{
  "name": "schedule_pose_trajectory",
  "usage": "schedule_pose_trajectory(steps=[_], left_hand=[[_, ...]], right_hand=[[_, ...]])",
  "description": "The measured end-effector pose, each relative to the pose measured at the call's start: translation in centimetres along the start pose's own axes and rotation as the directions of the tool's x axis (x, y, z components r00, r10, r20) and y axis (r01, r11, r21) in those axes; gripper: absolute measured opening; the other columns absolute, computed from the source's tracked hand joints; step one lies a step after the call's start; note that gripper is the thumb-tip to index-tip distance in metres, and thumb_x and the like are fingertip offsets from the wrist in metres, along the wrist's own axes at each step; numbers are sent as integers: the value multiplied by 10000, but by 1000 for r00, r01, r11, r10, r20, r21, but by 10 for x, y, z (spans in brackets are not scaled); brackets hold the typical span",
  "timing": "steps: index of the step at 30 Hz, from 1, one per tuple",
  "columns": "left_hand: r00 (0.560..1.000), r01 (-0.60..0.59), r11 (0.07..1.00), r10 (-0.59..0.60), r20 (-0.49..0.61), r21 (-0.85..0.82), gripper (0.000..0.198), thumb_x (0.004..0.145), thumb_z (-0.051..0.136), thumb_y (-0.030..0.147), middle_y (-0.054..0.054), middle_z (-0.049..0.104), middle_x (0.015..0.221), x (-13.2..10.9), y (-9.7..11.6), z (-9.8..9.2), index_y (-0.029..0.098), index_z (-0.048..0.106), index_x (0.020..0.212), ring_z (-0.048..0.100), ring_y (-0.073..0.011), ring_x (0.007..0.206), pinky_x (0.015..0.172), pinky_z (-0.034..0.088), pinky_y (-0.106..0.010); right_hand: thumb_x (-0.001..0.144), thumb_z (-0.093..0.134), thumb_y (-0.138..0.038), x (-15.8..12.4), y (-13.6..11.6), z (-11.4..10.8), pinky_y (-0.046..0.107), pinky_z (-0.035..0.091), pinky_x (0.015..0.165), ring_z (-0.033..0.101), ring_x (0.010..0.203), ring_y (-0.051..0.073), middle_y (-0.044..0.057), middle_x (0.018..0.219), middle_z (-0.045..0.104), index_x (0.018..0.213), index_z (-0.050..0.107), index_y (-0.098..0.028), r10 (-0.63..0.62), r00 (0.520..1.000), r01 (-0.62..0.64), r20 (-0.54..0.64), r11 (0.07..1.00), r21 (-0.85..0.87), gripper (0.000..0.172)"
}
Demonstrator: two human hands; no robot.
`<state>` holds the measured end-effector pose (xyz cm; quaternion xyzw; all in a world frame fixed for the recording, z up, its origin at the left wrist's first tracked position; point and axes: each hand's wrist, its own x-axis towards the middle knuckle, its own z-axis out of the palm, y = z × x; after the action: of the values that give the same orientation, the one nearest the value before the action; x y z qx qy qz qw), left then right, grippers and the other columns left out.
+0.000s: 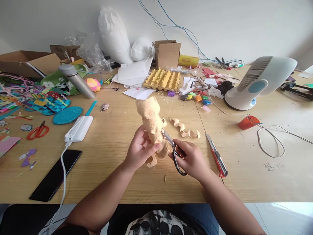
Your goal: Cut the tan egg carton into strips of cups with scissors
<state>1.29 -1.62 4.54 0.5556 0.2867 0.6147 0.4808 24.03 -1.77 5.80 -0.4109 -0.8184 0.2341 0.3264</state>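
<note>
My left hand (141, 148) grips a pale tan egg-carton piece (152, 119) with rounded bumps, held up above the table. In my right hand (189, 158) is a pair of black-handled scissors (168, 138), its blades against the right edge of that piece. A curled strip hangs beside the blades. Cut wavy trimmings (186, 130) lie on the table just to the right, and more scraps (152, 161) sit below my left hand. A red utility knife (217, 156) rests to the right of my right hand.
A yellow egg tray (163, 80) stands behind, near a cardboard box (167, 54). To the right are a white fan (259, 81) and an orange cup (248, 122). On the left lie a phone (56, 174), a power bank (78, 129), red scissors (37, 131) and a leaning grey flask (77, 81).
</note>
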Motion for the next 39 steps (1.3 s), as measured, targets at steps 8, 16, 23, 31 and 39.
schedule_pose_trajectory(steps=[8,16,23,31,39], left_hand=[[998,-56,996,56,-1,72,543,913,811,196,-82,699,1403,-2,-3,1,288,584,1398,678,-235,1315,1106,568,-358],[997,-71,992,73,-13,107,586,894,832,186,-83,696,1416,-4,-15,-4,296,582,1412,654,-227,1356,1142,547,-351],[999,-46,996,48,-14,77,641,876,854,214,-97,682,1436,-3,-16,-5,306,559,1437,637,-270,1388,1176,540,-436],[999,-46,997,47,-11,65,607,889,838,198,-85,686,1438,-2,-16,-3,304,566,1422,621,-239,1410,1188,523,-396],[999,-29,997,31,-27,75,644,873,855,220,-101,700,1417,-3,-16,-4,311,563,1439,649,-261,1373,1158,557,-449]], right_hand=[[1028,644,-415,-2,-1,0,283,415,623,573,628,165,18,742,679,1216,689,-165,-95,992,83,-82,986,-145,315],[1039,636,-409,-2,-5,-4,288,397,607,588,625,175,17,720,682,1208,701,-157,-77,995,60,-63,969,-241,310],[1060,627,-458,-3,-1,-6,295,363,600,598,621,179,26,723,701,1211,716,-156,-94,994,71,-57,946,-316,349],[1051,647,-493,-4,0,-8,287,342,592,605,607,174,19,685,701,1224,730,-173,-67,997,47,-44,933,-356,373],[1055,641,-493,-3,-1,-11,288,331,578,597,578,168,12,681,717,1198,731,-203,-24,1000,18,-13,936,-350,335]])
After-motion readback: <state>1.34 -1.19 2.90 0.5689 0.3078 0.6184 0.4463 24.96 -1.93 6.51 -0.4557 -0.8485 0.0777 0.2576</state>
